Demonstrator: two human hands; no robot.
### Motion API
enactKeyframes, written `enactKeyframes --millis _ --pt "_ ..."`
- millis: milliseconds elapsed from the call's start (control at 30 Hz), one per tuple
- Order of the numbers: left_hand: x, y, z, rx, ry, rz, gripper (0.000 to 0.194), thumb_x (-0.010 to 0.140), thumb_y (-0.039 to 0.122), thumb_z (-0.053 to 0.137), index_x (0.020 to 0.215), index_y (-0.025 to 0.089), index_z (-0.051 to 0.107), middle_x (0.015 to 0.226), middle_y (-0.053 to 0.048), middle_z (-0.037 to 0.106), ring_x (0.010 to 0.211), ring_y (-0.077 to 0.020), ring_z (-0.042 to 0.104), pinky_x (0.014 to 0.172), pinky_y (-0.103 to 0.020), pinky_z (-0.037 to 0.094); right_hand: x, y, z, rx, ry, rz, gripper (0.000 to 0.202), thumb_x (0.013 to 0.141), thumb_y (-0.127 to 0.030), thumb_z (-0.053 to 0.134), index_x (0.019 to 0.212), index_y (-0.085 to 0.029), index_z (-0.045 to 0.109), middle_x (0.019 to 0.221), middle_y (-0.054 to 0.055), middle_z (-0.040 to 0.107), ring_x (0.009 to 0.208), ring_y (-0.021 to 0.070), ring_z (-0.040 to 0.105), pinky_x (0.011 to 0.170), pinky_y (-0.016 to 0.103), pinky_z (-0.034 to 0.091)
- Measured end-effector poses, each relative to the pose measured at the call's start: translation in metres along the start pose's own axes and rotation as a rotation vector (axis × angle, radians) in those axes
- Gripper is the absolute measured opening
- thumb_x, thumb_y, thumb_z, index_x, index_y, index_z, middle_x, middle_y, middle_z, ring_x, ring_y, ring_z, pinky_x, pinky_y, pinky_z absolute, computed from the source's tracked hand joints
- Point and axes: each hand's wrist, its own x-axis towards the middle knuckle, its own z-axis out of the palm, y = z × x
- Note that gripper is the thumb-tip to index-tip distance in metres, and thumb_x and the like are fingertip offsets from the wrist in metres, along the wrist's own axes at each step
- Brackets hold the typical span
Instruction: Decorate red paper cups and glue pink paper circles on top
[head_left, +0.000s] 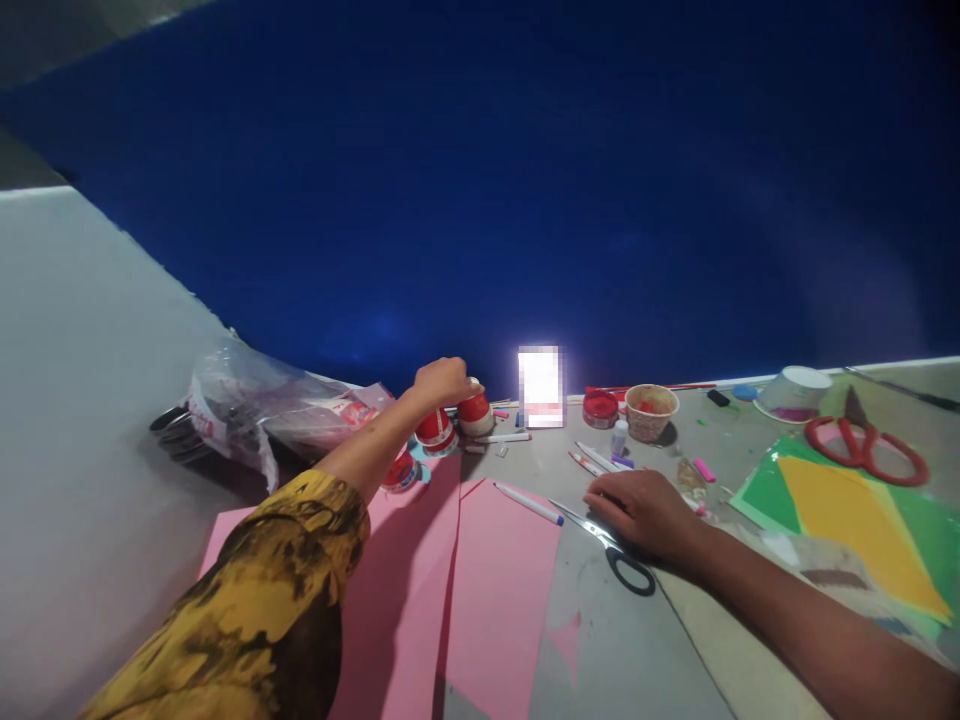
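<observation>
My left hand [441, 381] reaches to the back of the table, its fingers closed around the top of a red jar with a white lid [474, 410]. Close to its wrist stand another red-and-white jar [436, 432] and a red tub [401, 472]. My right hand [637, 512] rests on the table with its fingers curled together; whatever lies under them is hidden. Partly beneath it are silver scissors with black handles [631, 572]. A white pen with a blue end [529, 503] lies across the pink paper [499, 600].
Clear plastic bags [255, 395] lie at the left by the wall. At the back are a bright phone-like rectangle [541, 385], an open red paint pot [601, 408] and a paper cup [652, 412]. Red-handled scissors [866, 452] rest on green and yellow sheets [862, 520] at the right.
</observation>
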Motion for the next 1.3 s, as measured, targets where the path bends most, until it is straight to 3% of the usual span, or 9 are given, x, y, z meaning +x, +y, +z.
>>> enactKeyframes --millis 133,400,500,633,700,833,1000,1167,1300 --pt "0.0 -0.005 0.0 -0.037 0.041 0.009 0.034 0.084 0.042 0.068 0.102 0.015 0.08 0.103 -0.02 0.081 0.096 -0.0315 0.076 0.076 -0.032 0.052 0.001 -0.002 -0.001 -0.002 -0.016 0.009 0.034 0.105 -0.034 0.049 0.085 -0.022 0.074 0.082 0.005 0.078 0.075 0.0199 0.069 0.068 0.031 0.032" --pt "-0.003 -0.024 -0.022 -0.209 0.181 0.053 0.031 0.079 0.041 0.069 0.092 0.015 0.079 0.083 -0.011 0.078 0.074 -0.0224 0.069 0.062 -0.028 0.042 0.001 -0.004 -0.003 0.093 -0.016 0.024 0.033 0.103 -0.035 0.05 0.083 -0.022 0.073 0.079 0.004 0.077 0.072 0.0197 0.067 0.069 0.032 0.036" --pt "-0.011 -0.033 -0.03 -0.308 0.214 0.078 0.033 0.079 0.042 0.066 0.092 0.015 0.079 0.081 -0.007 0.077 0.073 -0.02 0.067 0.061 -0.026 0.042 0.003 -0.007 -0.004 0.247 0.048 0.086 0.031 0.098 -0.037 0.054 0.079 -0.022 0.072 0.075 0.004 0.074 0.071 0.0201 0.065 0.069 0.032 0.04" --pt "-0.042 -0.036 -0.037 -0.452 0.232 0.109 0.037 0.082 0.046 0.061 0.091 0.014 0.078 0.08 -0.005 0.077 0.071 -0.0179 0.066 0.059 -0.024 0.044 0.011 -0.022 -0.01 0.685 0.14 0.326 0.029 0.091 -0.044 0.065 0.075 -0.02 0.07 0.071 0.003 0.07 0.065 0.0183 0.062 0.061 0.03 0.043" --pt "-0.062 -0.031 -0.037 -0.62 0.21 0.129 0.038 0.08 0.048 0.065 0.092 0.015 0.078 0.079 -0.004 0.076 0.07 -0.018 0.066 0.057 -0.024 0.043 0.017 -0.032 -0.013 0.896 0.144 0.417 0.028 0.084 -0.047 0.073 0.087 -0.019 0.075 0.074 0.003 0.072 0.061 0.0165 0.061 0.057 0.029 0.043" --pt "-0.1 -0.014 -0.03 -0.721 0.211 0.125 0.034 0.079 0.045 0.068 0.092 0.015 0.077 0.08 -0.004 0.077 0.071 -0.0188 0.067 0.061 -0.026 0.046 0.024 -0.048 -0.014 1.002 0.116 0.42 0.032 0.072 -0.042 0.086 0.091 -0.017 0.078 0.073 0.002 0.071 0.061 0.0142 0.059 0.056 0.027 0.044" --pt "-0.134 0.018 -0.01 -0.766 0.099 0.281 0.024 0.084 0.039 0.065 0.089 0.018 0.075 0.08 -0.002 0.075 0.071 -0.0171 0.063 0.064 -0.028 0.045 0.013 -0.055 -0.01 1.263 -0.015 0.45 0.04 0.079 -0.049 0.084 0.103 -0.017 0.078 0.068 0.0 0.066 0.053 0.0096 0.051 0.047 0.022 0.035" --pt "-0.144 0.042 0.01 -0.813 0.056 0.321 0.022 0.085 0.038 0.066 0.093 0.019 0.074 0.085 -0.002 0.074 0.075 -0.0166 0.064 0.066 -0.028 0.046 0.007 -0.053 -0.008 1.434 0.004 0.448 0.042 0.07 -0.052 0.09 0.069 -0.017 0.067 0.055 -0.003 0.06 0.046 0.0064 0.043 0.044 0.02 0.028" --pt "-0.147 0.044 0.007 -0.86 0.085 0.301 0.023 0.081 0.038 0.07 0.092 0.018 0.073 0.08 -0.002 0.073 0.072 -0.0168 0.064 0.065 -0.029 0.049 0.008 -0.052 -0.008 1.485 0.018 0.44 0.048 0.066 -0.054 0.094 0.067 -0.017 0.063 0.055 -0.003 0.061 0.045 0.0058 0.045 0.045 0.019 0.029"
